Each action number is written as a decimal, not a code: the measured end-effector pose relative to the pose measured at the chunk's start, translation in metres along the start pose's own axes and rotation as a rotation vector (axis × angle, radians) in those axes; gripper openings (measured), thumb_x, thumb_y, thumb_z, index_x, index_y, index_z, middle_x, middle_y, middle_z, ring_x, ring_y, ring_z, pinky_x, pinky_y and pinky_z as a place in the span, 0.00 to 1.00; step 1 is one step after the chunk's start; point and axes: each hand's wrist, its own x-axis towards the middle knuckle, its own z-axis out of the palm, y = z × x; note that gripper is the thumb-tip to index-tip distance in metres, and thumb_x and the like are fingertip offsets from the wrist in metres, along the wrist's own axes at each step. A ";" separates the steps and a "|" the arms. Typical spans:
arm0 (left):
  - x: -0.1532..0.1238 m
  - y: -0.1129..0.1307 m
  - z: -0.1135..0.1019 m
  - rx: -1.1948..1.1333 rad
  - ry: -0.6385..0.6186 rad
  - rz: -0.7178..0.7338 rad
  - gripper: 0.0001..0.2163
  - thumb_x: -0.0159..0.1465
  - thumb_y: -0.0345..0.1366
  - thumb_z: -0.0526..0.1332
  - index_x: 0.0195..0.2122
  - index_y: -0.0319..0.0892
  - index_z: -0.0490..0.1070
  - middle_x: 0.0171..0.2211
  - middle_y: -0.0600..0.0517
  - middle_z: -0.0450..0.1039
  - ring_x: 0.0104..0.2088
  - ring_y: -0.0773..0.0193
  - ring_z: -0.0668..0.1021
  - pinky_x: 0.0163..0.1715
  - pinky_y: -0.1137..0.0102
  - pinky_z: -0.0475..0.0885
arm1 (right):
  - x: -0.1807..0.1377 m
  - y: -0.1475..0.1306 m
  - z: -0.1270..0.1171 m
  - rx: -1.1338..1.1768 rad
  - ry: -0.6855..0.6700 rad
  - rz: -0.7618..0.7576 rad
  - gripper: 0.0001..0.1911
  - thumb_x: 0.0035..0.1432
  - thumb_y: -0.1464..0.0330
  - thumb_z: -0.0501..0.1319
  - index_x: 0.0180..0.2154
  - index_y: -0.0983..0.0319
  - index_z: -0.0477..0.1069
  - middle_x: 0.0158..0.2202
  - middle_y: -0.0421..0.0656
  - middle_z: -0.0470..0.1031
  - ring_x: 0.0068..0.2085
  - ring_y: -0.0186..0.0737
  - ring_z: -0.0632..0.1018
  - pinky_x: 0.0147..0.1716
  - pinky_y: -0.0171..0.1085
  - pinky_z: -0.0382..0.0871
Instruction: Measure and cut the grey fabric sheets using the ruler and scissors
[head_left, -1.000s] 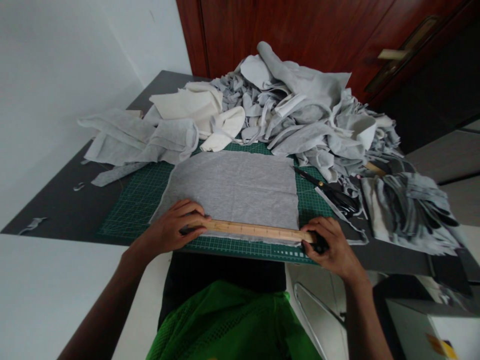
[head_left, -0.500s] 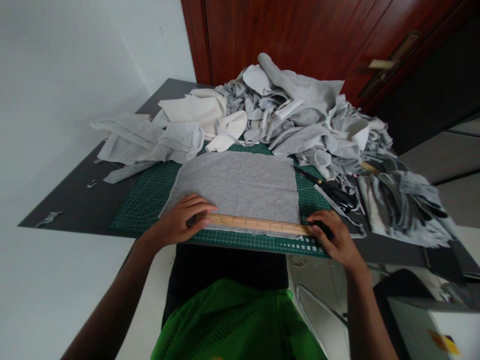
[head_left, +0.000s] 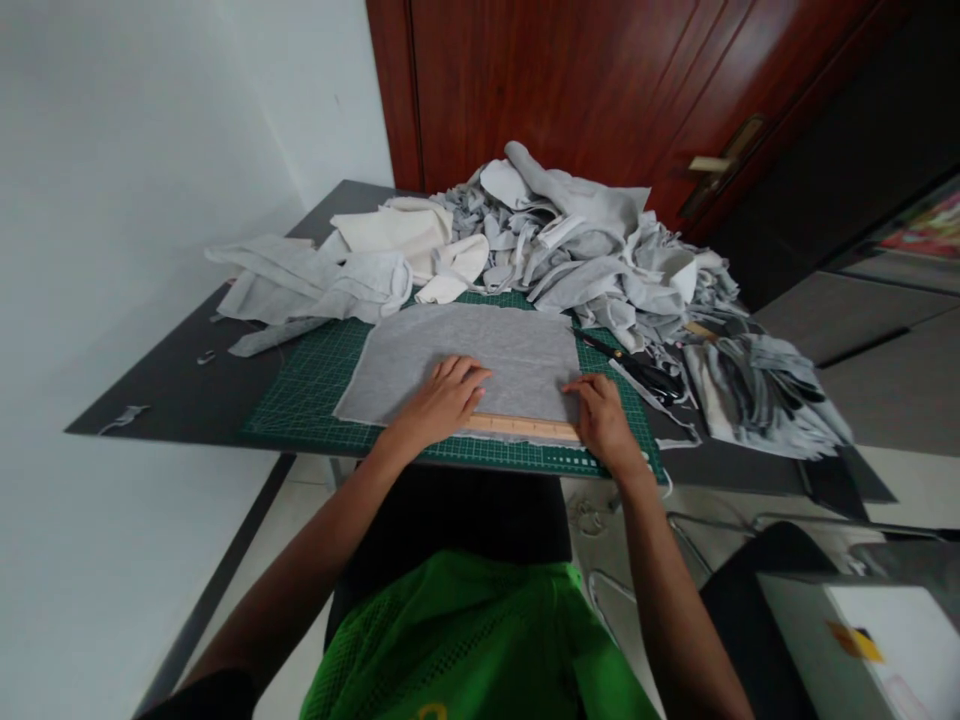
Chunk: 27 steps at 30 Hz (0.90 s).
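Observation:
A flat grey fabric sheet [head_left: 480, 352] lies on a green cutting mat [head_left: 311, 385]. A wooden ruler [head_left: 521, 427] runs along the sheet's near edge. My left hand [head_left: 442, 400] lies flat on the fabric with fingers stretched out, pressing over the ruler's left part. My right hand [head_left: 604, 420] rests on the ruler's right end, fingers curled down onto the fabric; what it holds, if anything, is hidden.
Black-handled scissors [head_left: 637, 372] lie on the mat's right side. A big heap of grey and white fabric scraps [head_left: 570, 240] covers the back of the dark table [head_left: 187, 395]. A striped grey pile [head_left: 757, 395] sits right. A red-brown door stands behind.
Both hands slid inward along the ruler toward the sheet's middle. The left hand now covers more of the ruler. The camera pulled back and the view widened.

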 end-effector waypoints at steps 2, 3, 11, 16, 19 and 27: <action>0.000 -0.004 0.006 0.027 0.009 -0.005 0.16 0.77 0.35 0.51 0.61 0.41 0.70 0.57 0.42 0.68 0.58 0.49 0.69 0.62 0.49 0.68 | 0.000 0.005 0.005 -0.010 0.001 -0.008 0.25 0.65 0.82 0.48 0.51 0.59 0.76 0.51 0.53 0.72 0.52 0.53 0.73 0.54 0.54 0.71; -0.001 -0.005 0.008 0.034 0.020 -0.009 0.16 0.77 0.35 0.51 0.62 0.41 0.70 0.58 0.42 0.67 0.59 0.48 0.68 0.62 0.49 0.67 | 0.000 0.007 0.006 -0.016 0.000 -0.011 0.25 0.65 0.82 0.48 0.51 0.59 0.76 0.51 0.53 0.72 0.52 0.52 0.73 0.54 0.53 0.71; -0.005 -0.008 0.003 -0.088 0.100 0.004 0.14 0.74 0.33 0.54 0.57 0.40 0.73 0.56 0.43 0.71 0.60 0.50 0.70 0.65 0.52 0.67 | 0.001 0.005 0.007 0.035 0.017 -0.016 0.22 0.65 0.83 0.49 0.44 0.60 0.78 0.46 0.50 0.77 0.49 0.49 0.75 0.52 0.47 0.69; -0.007 -0.006 -0.005 -0.207 0.120 0.019 0.13 0.75 0.36 0.52 0.47 0.42 0.77 0.47 0.46 0.78 0.53 0.53 0.76 0.59 0.56 0.71 | -0.001 0.005 0.009 0.055 0.066 -0.010 0.18 0.67 0.79 0.51 0.42 0.60 0.78 0.43 0.50 0.78 0.46 0.50 0.75 0.49 0.47 0.69; -0.008 -0.006 -0.008 -0.292 0.123 -0.037 0.15 0.76 0.37 0.51 0.45 0.43 0.78 0.43 0.48 0.81 0.48 0.56 0.80 0.54 0.60 0.74 | -0.002 0.004 0.009 0.058 0.074 0.001 0.16 0.68 0.77 0.51 0.42 0.60 0.77 0.42 0.50 0.79 0.46 0.50 0.76 0.49 0.47 0.69; -0.010 -0.007 -0.006 -0.265 0.003 -0.116 0.14 0.74 0.34 0.53 0.47 0.44 0.80 0.43 0.51 0.85 0.43 0.58 0.84 0.48 0.66 0.75 | -0.002 -0.004 0.003 0.080 0.058 0.027 0.13 0.69 0.77 0.54 0.42 0.59 0.76 0.42 0.48 0.79 0.46 0.49 0.76 0.49 0.45 0.69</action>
